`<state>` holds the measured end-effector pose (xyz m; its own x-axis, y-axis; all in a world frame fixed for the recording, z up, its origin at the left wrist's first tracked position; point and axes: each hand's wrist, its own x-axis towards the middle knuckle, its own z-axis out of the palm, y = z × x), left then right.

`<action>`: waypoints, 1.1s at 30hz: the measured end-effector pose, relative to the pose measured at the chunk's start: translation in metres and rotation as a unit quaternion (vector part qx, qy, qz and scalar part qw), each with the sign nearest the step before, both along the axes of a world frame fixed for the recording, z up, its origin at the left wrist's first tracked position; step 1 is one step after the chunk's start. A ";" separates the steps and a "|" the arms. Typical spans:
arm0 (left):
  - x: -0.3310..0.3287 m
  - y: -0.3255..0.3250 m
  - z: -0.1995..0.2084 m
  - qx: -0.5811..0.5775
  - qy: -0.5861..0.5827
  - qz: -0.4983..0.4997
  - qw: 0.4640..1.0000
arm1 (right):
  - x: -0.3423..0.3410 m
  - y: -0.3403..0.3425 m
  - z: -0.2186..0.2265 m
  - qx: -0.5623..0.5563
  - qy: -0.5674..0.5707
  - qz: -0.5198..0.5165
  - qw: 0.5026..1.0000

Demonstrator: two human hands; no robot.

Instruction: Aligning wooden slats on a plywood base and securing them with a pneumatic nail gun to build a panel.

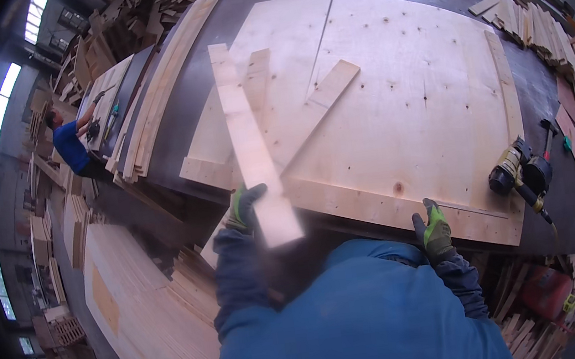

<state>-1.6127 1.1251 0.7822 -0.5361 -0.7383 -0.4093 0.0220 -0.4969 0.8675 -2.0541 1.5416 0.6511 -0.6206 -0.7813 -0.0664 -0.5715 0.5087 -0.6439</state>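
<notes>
Right now, gripping a pale plank (246,131) with the gloved left hand (241,212), just off centre toward eight o'clock, with fingers (256,192) clamped on its left edge and partly hidden. Slanting that plank across the view from eleven o'clock down to six, out past the near edge of a broad plywood panel (410,100), and blurred at the lower end. Can't tell about the far end, touching the panel or held above it.

Over to four o'clock: resting the gloved right hand (435,231) against the long near strip (369,203) on the panel's edge, with thumb and fingers spread apart. Tucked partly behind the plank, near twelve: a short strip (258,82). Angled toward one, on the plywood: a second strip (325,103). Lining the panel's edge between two and three: a side strip (503,81).

Parked at three, by the panel's right edge: a nail gun (512,168), with a red-handled tool (548,146) just beside it, over the dark desk (543,96). Stacked between ten and eleven: long boards (165,87). Working farther out, between nine and ten, with an arm stretched forward: a co-worker (71,147) in blue. Piled at eight: broad pale sheets (137,298). Heaped at two: wooden pieces (527,24).
</notes>
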 end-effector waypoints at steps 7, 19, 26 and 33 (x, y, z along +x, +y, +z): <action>-0.177 0.067 0.024 0.106 0.148 -0.067 0.981 | 0.005 -0.016 0.045 0.021 -0.180 -0.065 0.981; -0.491 0.084 -0.211 -0.229 -0.093 -0.236 0.940 | -0.075 0.071 0.016 0.063 -0.161 -0.178 0.969; -0.618 0.114 -0.228 -0.563 -0.318 -0.310 0.697 | -0.135 0.132 -0.064 0.027 0.117 -0.195 0.973; -0.718 0.118 -0.277 -0.527 -0.417 -0.321 0.668 | -0.237 0.058 -0.102 0.067 0.199 -0.060 0.976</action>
